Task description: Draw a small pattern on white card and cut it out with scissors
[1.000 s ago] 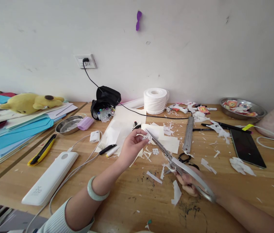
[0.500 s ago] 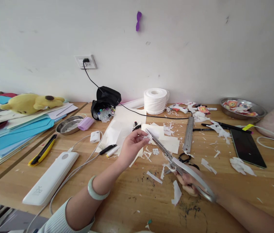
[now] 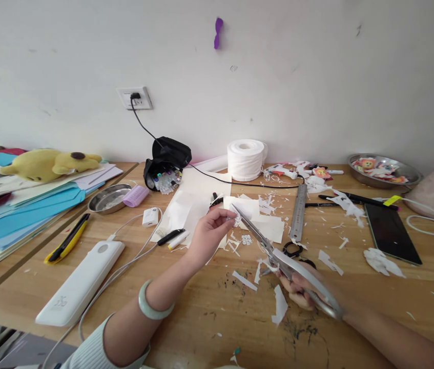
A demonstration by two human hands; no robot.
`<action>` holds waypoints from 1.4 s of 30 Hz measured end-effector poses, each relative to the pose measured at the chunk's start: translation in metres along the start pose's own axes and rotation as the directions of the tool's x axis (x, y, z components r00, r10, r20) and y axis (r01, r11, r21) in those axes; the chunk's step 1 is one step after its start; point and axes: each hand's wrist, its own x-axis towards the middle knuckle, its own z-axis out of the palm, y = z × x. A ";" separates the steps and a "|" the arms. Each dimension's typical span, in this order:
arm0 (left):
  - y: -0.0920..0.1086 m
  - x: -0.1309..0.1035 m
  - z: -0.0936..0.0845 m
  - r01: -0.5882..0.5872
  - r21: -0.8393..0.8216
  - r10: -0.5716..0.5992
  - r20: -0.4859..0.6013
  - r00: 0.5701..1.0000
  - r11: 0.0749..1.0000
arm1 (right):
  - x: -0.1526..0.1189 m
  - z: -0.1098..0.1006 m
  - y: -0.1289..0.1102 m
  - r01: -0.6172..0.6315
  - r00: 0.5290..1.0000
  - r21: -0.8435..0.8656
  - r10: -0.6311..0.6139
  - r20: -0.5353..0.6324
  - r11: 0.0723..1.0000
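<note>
Between thumb and fingers, my left hand pinches a small white paper cutout with dark printed lines. Large scissors with grey handles are gripped in my right hand, their blades pointing up and left at the cutout's edge. A second patterned paper piece lies on the table just below the blades. Black-handled scissors rest partly hidden behind my right hand. Paper scraps are scattered around both hands.
A metal ruler, toilet roll and open pen case stand or lie behind the hands. To the left are a white power bank and yellow cutter; to the right, a phone and metal dish.
My left hand's fingers have turned slightly and now cover more of the paper cutout. The scissors and my right hand stay almost in place.
</note>
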 end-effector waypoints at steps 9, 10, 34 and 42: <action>0.002 -0.001 -0.001 -0.040 0.044 0.037 0.057 0.998 0.998 | -0.005 0.007 -0.017 -0.139 0.990 0.212 0.131 0.048 0.967; 0.002 -0.002 -0.001 -0.054 0.048 0.052 0.058 0.997 0.997 | -0.006 0.008 -0.019 -0.151 0.988 0.233 0.144 0.046 0.961; 0.007 -0.002 -0.008 -0.179 0.168 0.155 0.147 0.977 0.969 | -0.001 0.000 0.002 0.003 1.000 0.005 -0.003 0.014 1.000; 0.005 0.001 -0.014 -0.189 0.161 0.158 0.191 0.969 0.969 | -0.004 0.015 -0.015 -0.016 1.000 -0.038 0.017 0.008 0.999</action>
